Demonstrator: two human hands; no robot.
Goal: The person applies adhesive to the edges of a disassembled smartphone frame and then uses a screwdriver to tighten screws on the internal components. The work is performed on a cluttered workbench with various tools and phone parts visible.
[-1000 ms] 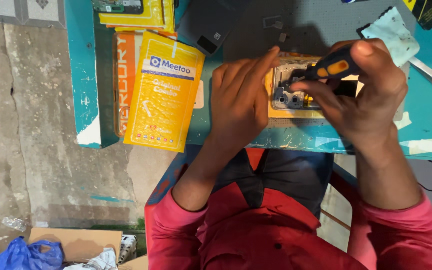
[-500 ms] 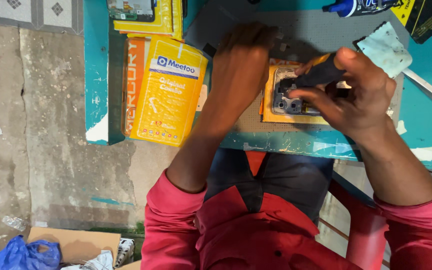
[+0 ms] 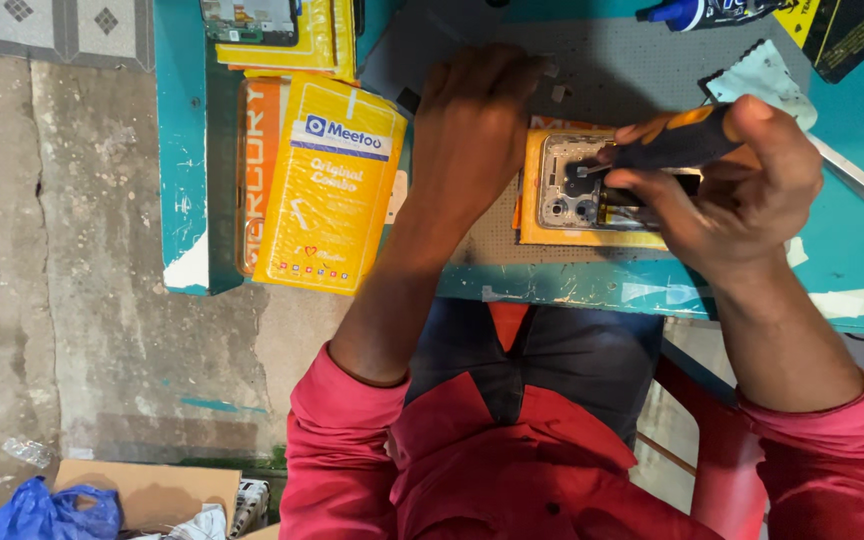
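Opened smartphone (image 3: 592, 195) lies back-up, rear cover off, on a yellow-orange pad on the grey work mat (image 3: 602, 75) at the near edge of the teal tabletop (image 3: 852, 240). Right hand (image 3: 742, 190) is closed around a black-and-orange precision screwdriver (image 3: 677, 140), tip down near the camera-module end of the phone. Left hand (image 3: 472, 125) lies palm down, fingers loosely spread toward the mat just left of the phone; what it pinches, if anything, can't be seen, so its grip cannot be told. Phone judged light, rigid frame but fragile inside: exposed board, lenses, flex parts; best steadied by the metal side edges, not pressed on the internals. Screwdriver is light, with a slim handle that suits a fingertip grip. Yellow parts packet (image 3: 327, 195) lies on an orange box left of the mat, cleaning cloth (image 3: 762, 80) at top right. Versus a second ago: left hand has moved off the phone, up and leftward onto the mat, uncovering the camera end; right hand with driver stays over the phone.
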